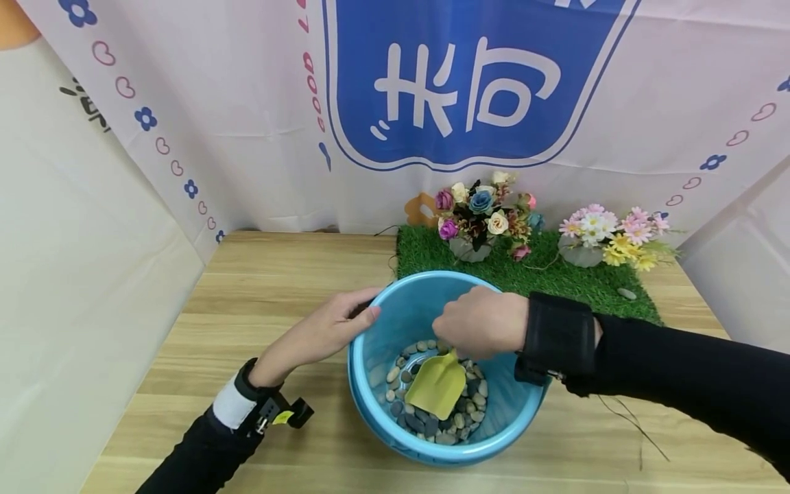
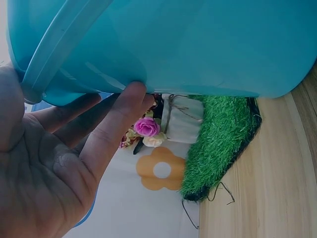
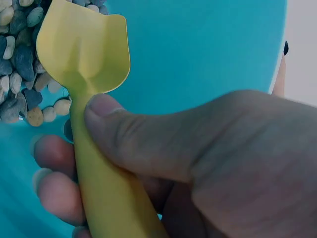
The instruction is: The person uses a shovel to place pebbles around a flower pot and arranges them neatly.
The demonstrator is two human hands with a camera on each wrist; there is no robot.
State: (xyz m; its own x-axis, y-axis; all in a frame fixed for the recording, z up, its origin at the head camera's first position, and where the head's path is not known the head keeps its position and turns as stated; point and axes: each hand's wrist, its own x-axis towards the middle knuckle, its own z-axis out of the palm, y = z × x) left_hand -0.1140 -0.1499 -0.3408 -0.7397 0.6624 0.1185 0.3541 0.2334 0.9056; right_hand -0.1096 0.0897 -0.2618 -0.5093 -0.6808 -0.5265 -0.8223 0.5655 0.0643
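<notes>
A light-blue bucket (image 1: 521, 429) stands on the table with pebbles (image 1: 426, 422) across its bottom. My right hand (image 1: 478, 321) reaches inside it and grips the handle of a yellow toy shovel (image 1: 437, 387). In the right wrist view the thumb lies along the shovel's handle (image 3: 106, 193) and the fingers curl round it. The blade, with no pebbles on it, hangs above the pebbles; whether it touches them I cannot tell. My left hand (image 1: 327, 329) rests against the bucket's left side, thumb at the rim. Its fingers (image 2: 106, 131) lie fairly straight along the outer wall.
Behind the bucket lies an artificial grass mat (image 1: 543, 274). On it are a pot of mixed roses (image 1: 481, 213), a pot of pink, white and yellow flowers (image 1: 607, 233) and a loose stone (image 1: 626, 293). A printed cloth (image 1: 265, 137) hangs behind the wooden table (image 1: 278, 274).
</notes>
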